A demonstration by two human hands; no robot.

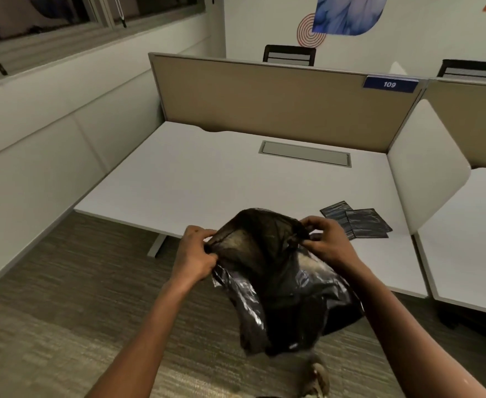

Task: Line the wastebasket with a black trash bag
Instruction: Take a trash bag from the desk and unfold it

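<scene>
A black trash bag (276, 285) hangs in the air in front of me, over the desk's front edge and the carpet. Its mouth is pulled apart at the top and the thin plastic lets light through. My left hand (195, 257) pinches the left side of the bag's rim. On the rim's right side, my right hand (329, 242) grips the plastic. The rest of the bag droops crumpled below my hands. No wastebasket shows in this view.
A white desk (207, 179) stands ahead with a beige partition (264, 96) behind it and a grey cable hatch (305, 153). Folded black bags (359, 221) lie on the desk at the right. A white divider (425, 165) separates the neighbouring desk. Carpet (63, 311) lies below.
</scene>
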